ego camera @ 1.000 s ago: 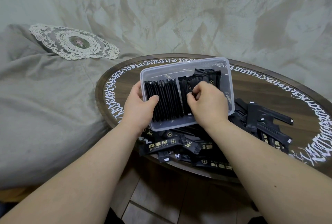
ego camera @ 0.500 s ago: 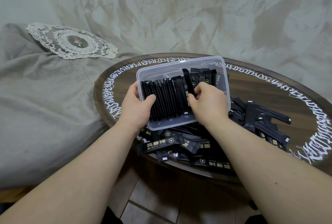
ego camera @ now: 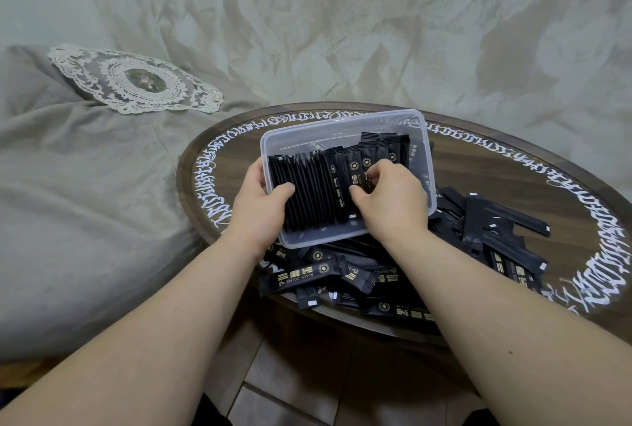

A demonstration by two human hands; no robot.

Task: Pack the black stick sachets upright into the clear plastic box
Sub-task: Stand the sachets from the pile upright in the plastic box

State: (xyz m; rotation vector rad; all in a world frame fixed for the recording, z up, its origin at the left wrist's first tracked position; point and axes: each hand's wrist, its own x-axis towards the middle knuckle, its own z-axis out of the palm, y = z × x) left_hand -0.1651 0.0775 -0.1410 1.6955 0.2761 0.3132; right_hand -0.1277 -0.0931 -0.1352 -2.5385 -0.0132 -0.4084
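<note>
Fingers of my left hand (ego camera: 260, 207) grip the box's (ego camera: 343, 119) left wall, thumb pressing the upright sachets (ego camera: 301, 193); my right hand (ego camera: 390, 200) seems to pinch the leaning ones, though knuckles hide it. If I ease off, the row may topple flat, or the tilted box could slide onto the loose pile (ego camera: 342, 275) on the bench (ego camera: 513, 179).

2 bare forearms, no sleeves, rings, watch.

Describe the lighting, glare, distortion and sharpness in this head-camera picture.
Head view: dim, soft, even light with no hard shadows; faint sheen on the rim of the clear plastic box; wide-angle bending stretches the forearms and curves the round dark wooden table; gold print on the loose black stick sachets reads sharply, while the left hand and right hand look slightly soft.
</note>
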